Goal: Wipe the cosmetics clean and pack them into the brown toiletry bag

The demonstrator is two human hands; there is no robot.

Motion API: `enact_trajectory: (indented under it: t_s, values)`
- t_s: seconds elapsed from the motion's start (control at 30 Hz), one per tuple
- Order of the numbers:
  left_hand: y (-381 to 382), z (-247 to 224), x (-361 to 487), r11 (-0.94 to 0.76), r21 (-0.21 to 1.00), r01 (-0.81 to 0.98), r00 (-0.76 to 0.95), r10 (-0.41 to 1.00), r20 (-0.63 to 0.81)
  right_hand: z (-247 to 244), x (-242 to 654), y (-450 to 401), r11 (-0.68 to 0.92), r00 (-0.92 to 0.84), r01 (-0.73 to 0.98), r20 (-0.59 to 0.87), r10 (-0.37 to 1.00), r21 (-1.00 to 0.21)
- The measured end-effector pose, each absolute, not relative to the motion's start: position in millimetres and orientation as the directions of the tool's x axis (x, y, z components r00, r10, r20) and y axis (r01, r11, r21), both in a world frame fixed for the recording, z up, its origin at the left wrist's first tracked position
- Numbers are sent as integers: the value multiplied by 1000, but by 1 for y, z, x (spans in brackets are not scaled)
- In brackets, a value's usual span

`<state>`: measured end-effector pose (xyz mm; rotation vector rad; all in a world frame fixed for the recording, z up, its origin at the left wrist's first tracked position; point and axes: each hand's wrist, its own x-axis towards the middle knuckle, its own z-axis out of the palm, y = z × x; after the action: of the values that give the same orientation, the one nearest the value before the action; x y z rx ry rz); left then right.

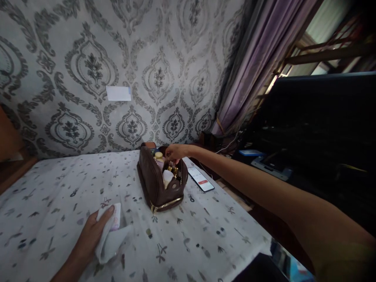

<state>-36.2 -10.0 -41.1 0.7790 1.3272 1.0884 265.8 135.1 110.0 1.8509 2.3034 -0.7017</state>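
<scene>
A brown toiletry bag (151,178) stands unzipped on the patterned cloth, with gold-coloured zips. Inside it show a white tube (168,178), gold-capped bottles (174,171) and a yellowish round lid (158,155). My right hand (176,152) reaches over the bag's far right side, fingers curled down into the opening; whatever they pinch is hidden. Low at the left, my left hand (98,227) is closed, thumb on top, on a small white-and-pink packet (116,219) together with a crumpled white wipe (110,246) that hangs below it.
Right of the bag lies a phone (202,180) with a lit screen, near the table's right edge. The table is covered by a white printed cloth (88,184). Behind it rises a patterned wall with a white paper (118,93). A purple curtain (258,58) hangs at the right, beside a large dark screen (317,129).
</scene>
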Motion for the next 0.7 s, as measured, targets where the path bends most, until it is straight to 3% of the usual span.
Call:
enact_trajectory:
  t_s: [0.17, 0.3, 0.53, 0.7]
  values:
    - [-11, -37, -34, 367, 918, -151, -102, 918, -384, 118, 274, 137, 147, -332, 892, -399, 855, -427]
    - [-11, -41, -34, 372, 918, -139, -112, 915, -388, 114, 277, 133, 184, -394, 862, -397, 829, -472]
    - [-8, -44, -35, 354, 924, -143, -115, 921, -371, 116, 277, 129, 319, -521, 826, -414, 746, -464]
    - [-9, -39, -34, 401, 905, -141, -155, 894, -420, 118, 273, 126, 438, -569, 815, -382, 728, -379]
